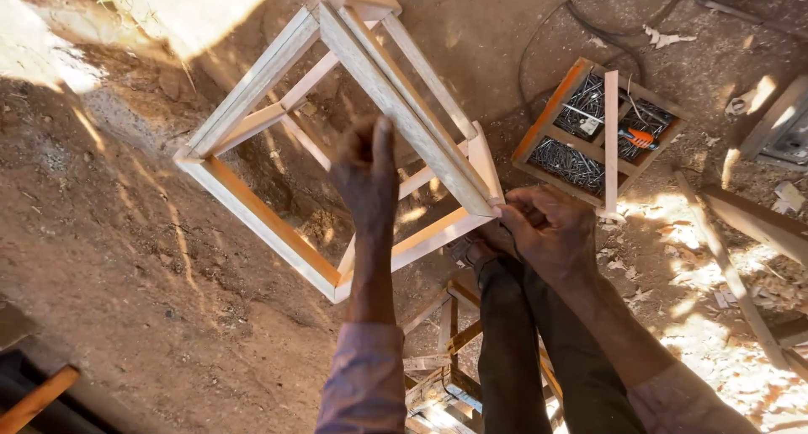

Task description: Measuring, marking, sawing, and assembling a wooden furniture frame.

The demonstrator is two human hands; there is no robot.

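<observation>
Nearest, below both hands: dark-trousered legs (513, 350) and a second small wooden frame (442, 362) on the ground, partly hidden by the legs. A sandalled foot (470, 250) is seen just below the right hand.

Left hand (366, 171): raised, fingers curled in, one digit pointing up. It is seen over the open middle of the wooden frame (261, 207). Whether a rail is gripped or only touched cannot be told; nothing separate is seen in it.

Right hand (549, 230): closed around the frame's near corner, where the long top rail meets the short end rails. Fingers are wrapped on the wood, so the hold is firm.

The wooden frame is lying tilted on bare dirt. It stretches from the right hand up and away to the left, past the left hand, with its far end beyond both hands. Pale rails are seen, some faces orange-toned, and no panels are fitted.

Step judged: the frame is being held and steadied at one corner, probably for turning or checking a joint. No tool is in either hand.

Any further work on the joint would call for the corner grip to be kept, a second firm hold from the left hand, and a tool and nails fetched from the right.

Beyond the right hand, to its right: a divided wooden tray (547, 106) filled with nails (568, 160), an orange-handled tool (640, 137) lying in it. Loose timber (757, 223) is lying further right. Farthest: dark cables (581, 17) looped on the dirt.
</observation>
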